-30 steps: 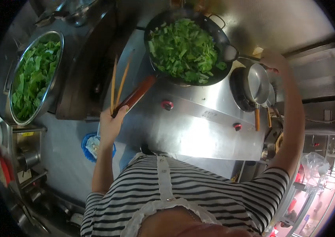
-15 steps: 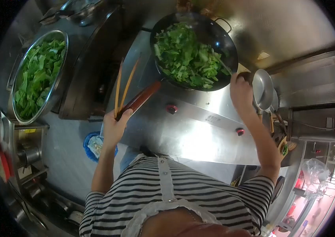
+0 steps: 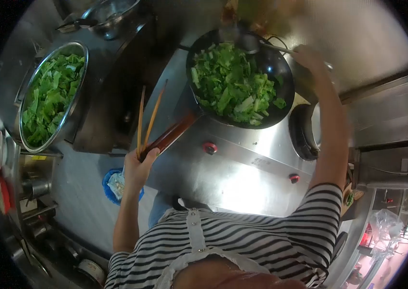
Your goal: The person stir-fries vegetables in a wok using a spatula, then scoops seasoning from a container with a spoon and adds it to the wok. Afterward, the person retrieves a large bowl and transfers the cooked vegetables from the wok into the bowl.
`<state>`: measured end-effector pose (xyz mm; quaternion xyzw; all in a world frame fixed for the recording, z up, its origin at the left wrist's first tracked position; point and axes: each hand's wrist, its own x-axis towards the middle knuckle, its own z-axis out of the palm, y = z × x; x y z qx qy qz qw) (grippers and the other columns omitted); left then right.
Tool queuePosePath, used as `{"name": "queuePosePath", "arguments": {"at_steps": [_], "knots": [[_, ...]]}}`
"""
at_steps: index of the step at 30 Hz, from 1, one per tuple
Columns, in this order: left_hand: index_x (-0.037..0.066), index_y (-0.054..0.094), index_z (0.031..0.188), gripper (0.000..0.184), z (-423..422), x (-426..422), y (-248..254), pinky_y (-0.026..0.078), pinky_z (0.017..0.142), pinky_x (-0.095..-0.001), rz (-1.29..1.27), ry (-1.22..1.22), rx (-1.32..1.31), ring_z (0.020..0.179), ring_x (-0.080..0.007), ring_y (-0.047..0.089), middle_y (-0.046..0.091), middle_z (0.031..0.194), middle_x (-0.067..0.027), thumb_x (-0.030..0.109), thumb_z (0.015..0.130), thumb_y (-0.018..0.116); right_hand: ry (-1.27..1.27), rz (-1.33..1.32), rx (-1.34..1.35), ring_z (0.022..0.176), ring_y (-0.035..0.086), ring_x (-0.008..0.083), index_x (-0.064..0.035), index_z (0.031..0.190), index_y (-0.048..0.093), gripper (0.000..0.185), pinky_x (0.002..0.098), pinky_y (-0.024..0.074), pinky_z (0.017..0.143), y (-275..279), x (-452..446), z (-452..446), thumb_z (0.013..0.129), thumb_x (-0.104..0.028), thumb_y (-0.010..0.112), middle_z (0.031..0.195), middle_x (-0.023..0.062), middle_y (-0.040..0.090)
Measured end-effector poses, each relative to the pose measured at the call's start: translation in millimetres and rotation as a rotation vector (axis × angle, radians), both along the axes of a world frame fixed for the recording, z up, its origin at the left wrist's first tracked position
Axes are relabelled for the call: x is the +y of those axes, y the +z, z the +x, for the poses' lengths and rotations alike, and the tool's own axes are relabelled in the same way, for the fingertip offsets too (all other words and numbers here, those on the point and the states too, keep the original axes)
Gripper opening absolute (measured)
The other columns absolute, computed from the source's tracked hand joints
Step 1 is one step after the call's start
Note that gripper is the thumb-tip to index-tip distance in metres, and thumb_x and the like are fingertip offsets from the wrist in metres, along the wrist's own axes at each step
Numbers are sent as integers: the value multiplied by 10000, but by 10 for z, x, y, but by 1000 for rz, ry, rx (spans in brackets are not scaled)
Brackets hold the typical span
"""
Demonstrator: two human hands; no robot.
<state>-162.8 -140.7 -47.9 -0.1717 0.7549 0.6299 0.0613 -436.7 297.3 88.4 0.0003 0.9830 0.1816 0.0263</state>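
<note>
The right hand (image 3: 308, 58) has swung the gripped ladle (image 3: 249, 44) to the wok's (image 3: 277, 63) far side, apparently mid-stir; greens (image 3: 233, 82) inside, left hand (image 3: 138, 167) clasping handle (image 3: 172, 134) and chopsticks (image 3: 141, 120).

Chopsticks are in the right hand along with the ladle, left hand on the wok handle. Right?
Wrong hand for the chopsticks: the head view shows them in the left hand, alongside the wok handle. The right hand does hold the ladle.
</note>
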Motion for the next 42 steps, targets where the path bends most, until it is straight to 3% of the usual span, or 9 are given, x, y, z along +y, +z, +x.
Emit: {"name": "queuePosePath", "arguments": {"at_steps": [5, 8, 14, 18, 26, 32, 35, 37, 42], "knots": [[-8, 633, 944, 273, 7, 2, 24, 285, 413, -203, 18, -24, 6, 445, -33, 384, 458, 528, 46, 204, 773, 618, 440, 266, 4, 794, 605, 297, -67, 1041, 569, 256, 402, 492, 692, -29, -750, 342, 831, -180, 478, 809, 145, 613], [-11, 633, 941, 273, 7, 2, 56, 285, 407, -205, 17, -21, 12, 433, -37, 383, 445, 513, 44, 207, 778, 613, 593, 313, 123, 681, 595, 258, -111, 1189, 456, 391, 353, 502, 574, -251, -473, 821, 800, -74, 469, 804, 115, 569], [-17, 627, 941, 299, -8, -47, 32, 299, 422, -203, 4, -82, 17, 455, -38, 402, 446, 515, 35, 236, 783, 611, 351, 298, 35, 623, 558, 258, -244, 1316, 324, 611, 375, 482, 518, -425, -112, 2167, 762, -37, 479, 798, 122, 485], [-18, 625, 944, 317, -24, -81, 17, 313, 438, -203, -19, -115, 23, 474, -45, 417, 458, 532, 28, 253, 781, 614, 174, 225, -73, 662, 573, 287, -268, 1328, 302, 607, 386, 482, 514, -377, 7, 2691, 784, -76, 493, 864, 139, 507], [-30, 620, 939, 340, -28, -75, -17, 322, 448, -197, 28, -113, 55, 483, -48, 424, 465, 542, 23, 270, 779, 618, 152, 30, -208, 642, 608, 267, -210, 1216, 447, 438, 388, 489, 569, 447, -262, 2927, 789, -144, 524, 652, 111, 563], [-29, 617, 947, 339, 6, -43, -37, 314, 443, -190, -13, -98, 55, 483, -41, 419, 461, 542, 26, 267, 781, 621, 177, 114, -72, 688, 592, 279, -173, 1183, 484, 340, 387, 481, 614, -532, -520, 2134, 845, -203, 478, 730, 133, 573], [-29, 618, 945, 333, -26, -69, -63, 307, 438, -190, 8, -102, 95, 478, -38, 411, 455, 538, 29, 263, 783, 619, 246, 92, -127, 709, 610, 250, -164, 1176, 508, 363, 380, 492, 634, -184, -305, 1926, 813, -157, 506, 721, 129, 592], [-29, 617, 948, 332, -14, -68, -81, 303, 434, -192, -16, -94, 74, 473, -37, 403, 450, 536, 31, 260, 786, 616, 30, 40, -210, 733, 610, 240, -162, 1141, 546, 333, 387, 489, 670, 386, -252, 2006, 809, -190, 531, 777, 112, 612], [-28, 617, 951, 331, -11, -55, -75, 303, 436, -195, -19, -92, 113, 474, -38, 404, 449, 536, 32, 258, 785, 618, 1, -107, -366, 793, 605, 252, -177, 1056, 609, 278, 381, 475, 742, 912, -91, 2217, 785, -210, 556, 838, 127, 621]]}}
